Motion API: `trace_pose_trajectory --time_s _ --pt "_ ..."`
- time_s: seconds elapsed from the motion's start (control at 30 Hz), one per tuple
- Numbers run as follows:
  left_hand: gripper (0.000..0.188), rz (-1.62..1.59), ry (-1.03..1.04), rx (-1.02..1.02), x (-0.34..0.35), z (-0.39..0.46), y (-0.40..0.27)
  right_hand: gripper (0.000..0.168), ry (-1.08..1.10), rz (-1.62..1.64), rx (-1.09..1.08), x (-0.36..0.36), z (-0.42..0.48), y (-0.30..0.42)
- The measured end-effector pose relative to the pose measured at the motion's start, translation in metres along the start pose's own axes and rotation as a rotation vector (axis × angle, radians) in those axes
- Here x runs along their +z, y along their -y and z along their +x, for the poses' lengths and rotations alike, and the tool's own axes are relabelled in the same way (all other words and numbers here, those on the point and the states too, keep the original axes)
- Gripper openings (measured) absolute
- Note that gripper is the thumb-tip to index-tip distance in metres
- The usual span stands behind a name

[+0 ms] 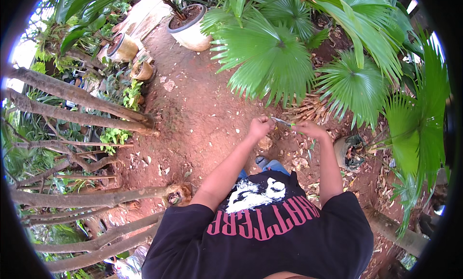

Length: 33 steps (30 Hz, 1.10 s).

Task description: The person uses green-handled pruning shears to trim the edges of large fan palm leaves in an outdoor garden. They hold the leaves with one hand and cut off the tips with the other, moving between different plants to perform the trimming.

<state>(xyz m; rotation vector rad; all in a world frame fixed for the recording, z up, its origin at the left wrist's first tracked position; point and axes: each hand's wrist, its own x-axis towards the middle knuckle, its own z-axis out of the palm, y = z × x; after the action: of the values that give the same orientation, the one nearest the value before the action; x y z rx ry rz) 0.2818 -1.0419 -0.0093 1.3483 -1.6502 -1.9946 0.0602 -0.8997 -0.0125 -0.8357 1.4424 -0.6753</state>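
Observation:
A small hand tool [281, 121] with a shiny metal part and green on its handle spans the gap between my two hands, over the bare soil. My right hand [307, 129] is closed around its green end. At the tip of the metal part is my left hand [261, 127], fingers curled in; it seems to pinch the end, though the fingertips are too small to make out. The tool's exact kind cannot be told. Just beyond my right hand lie brown dry fronds [314, 108], under a broad green fan palm leaf [273, 56].
Potted plants stand ahead, in a large white pot [191, 35] and smaller pots [123, 49]. Slanting tree trunks [79, 94] line the left. More fan palms [356, 83] and a planter [348, 152] are at the right. A flat round stone or stump [265, 143] lies near my feet.

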Motion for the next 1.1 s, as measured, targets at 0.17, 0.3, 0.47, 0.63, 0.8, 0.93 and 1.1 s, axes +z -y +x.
trace_pose_trajectory --time_s 0.17,0.3,0.47,0.63,0.8,0.93,1.1 --pt "0.024 -0.112 0.048 -0.044 -0.013 -0.009 0.019 0.047 -0.056 0.129 0.001 0.023 -0.019 -0.002" --pt "0.026 -0.071 -0.012 -0.116 -0.039 -0.028 0.028 0.048 -0.041 0.409 -0.003 0.041 -0.03 -0.02" --pt "0.032 0.044 -0.046 -0.069 -0.051 -0.033 0.043 0.048 -0.086 0.542 0.053 0.07 -0.052 -0.037" --pt "0.034 0.55 -0.013 -0.139 -0.026 -0.041 0.008 0.051 -0.138 0.548 0.069 0.08 -0.073 -0.058" --pt "0.036 0.308 0.128 -0.049 -0.001 -0.001 0.055 0.054 -0.248 0.684 0.03 0.083 -0.074 -0.089" --pt "0.03 0.554 0.201 -0.008 0.036 -0.002 -0.002 0.055 -0.408 0.765 0.015 0.084 -0.09 -0.102" --pt "0.044 0.272 0.168 -0.033 0.056 0.049 0.008 0.057 -0.491 0.8 0.039 0.088 -0.118 -0.082"
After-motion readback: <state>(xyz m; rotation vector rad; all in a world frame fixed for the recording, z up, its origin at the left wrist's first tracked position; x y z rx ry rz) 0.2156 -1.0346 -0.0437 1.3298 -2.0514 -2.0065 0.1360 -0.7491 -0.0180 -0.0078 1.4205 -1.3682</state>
